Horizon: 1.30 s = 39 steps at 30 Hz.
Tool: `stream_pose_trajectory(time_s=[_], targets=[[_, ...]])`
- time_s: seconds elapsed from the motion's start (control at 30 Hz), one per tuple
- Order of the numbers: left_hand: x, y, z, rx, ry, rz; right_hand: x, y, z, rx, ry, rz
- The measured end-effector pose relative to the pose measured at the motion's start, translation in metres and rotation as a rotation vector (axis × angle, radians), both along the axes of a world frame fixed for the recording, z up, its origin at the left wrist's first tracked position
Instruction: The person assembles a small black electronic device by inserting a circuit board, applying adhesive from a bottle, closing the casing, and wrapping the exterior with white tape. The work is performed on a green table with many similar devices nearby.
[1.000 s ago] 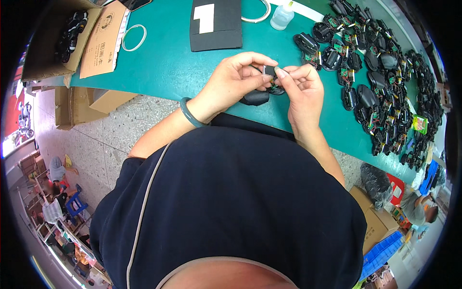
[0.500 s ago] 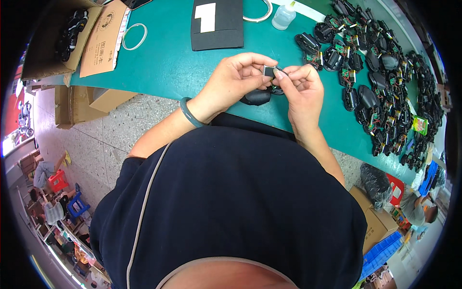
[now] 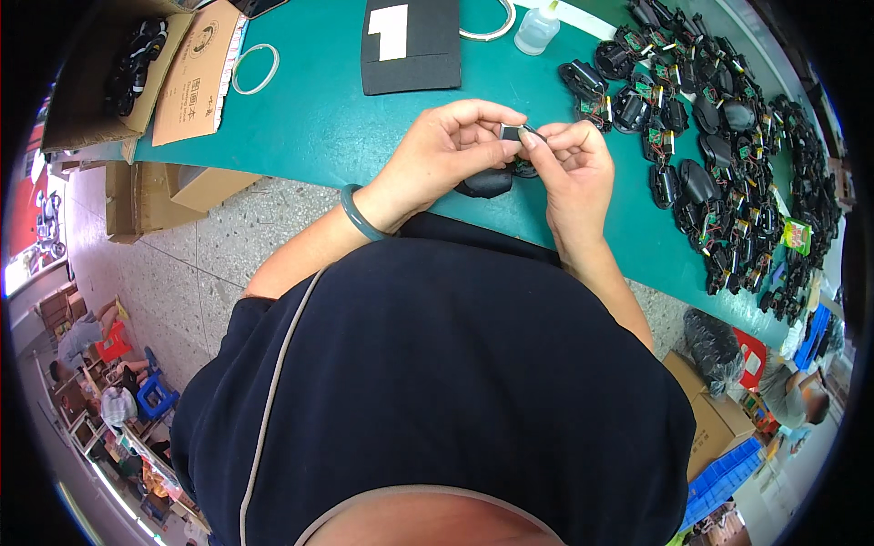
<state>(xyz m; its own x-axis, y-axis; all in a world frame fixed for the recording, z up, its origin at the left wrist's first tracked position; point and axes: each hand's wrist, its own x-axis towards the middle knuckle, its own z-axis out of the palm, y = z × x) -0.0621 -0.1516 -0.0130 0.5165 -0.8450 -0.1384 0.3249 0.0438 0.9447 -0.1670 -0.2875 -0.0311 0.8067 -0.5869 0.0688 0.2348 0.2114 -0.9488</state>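
My left hand (image 3: 446, 150) pinches a small flat dark rectangular part with pale edges (image 3: 512, 133) between thumb and fingertips. From the other side my right hand (image 3: 574, 168) is closed, its thumb and forefinger pressed together at the part's right end. Whatever else lies between those right fingertips is too small to make out. Under the hands, by the near table edge, rests a black rounded casing (image 3: 488, 184), partly covered by my left hand. A grey-green bangle (image 3: 357, 211) circles my left wrist.
Many black casings with green circuit boards and wires (image 3: 701, 182) crowd the right of the green table (image 3: 309, 118). Farther back are a black board (image 3: 410, 77), a squeeze bottle (image 3: 537, 32) and a ring of pale cable (image 3: 255, 69). An open carton (image 3: 109, 82) stands left.
My hands hold nearly the same place, with the small part shifted very slightly between the fingertips. In the left background, people have changed posture.
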Motion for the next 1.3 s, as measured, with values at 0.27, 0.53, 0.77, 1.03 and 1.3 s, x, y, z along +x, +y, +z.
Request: stream_pose_trajectory(time_s=[0.27, 0.53, 0.77, 1.03, 1.3], targets=[[-0.005, -0.002, -0.004, -0.037, -0.049, 0.109, -0.004, -0.009, 0.006, 0.017, 0.000, 0.107], [-0.013, -0.001, -0.005, -0.097, 0.055, 0.171, -0.005, -0.013, -0.001, 0.068, -0.039, 0.163], [-0.011, 0.002, -0.009, -0.134, 0.066, 0.113, -0.003, -0.014, -0.004, 0.102, -0.070, 0.201], [-0.013, 0.003, -0.011, -0.158, 0.082, 0.121, 0.002, -0.007, 0.009, 0.158, -0.013, 0.013], [-0.014, 0.002, -0.012, -0.187, 0.101, 0.154, -0.017, -0.008, 0.012, -0.461, 0.096, -0.009]])
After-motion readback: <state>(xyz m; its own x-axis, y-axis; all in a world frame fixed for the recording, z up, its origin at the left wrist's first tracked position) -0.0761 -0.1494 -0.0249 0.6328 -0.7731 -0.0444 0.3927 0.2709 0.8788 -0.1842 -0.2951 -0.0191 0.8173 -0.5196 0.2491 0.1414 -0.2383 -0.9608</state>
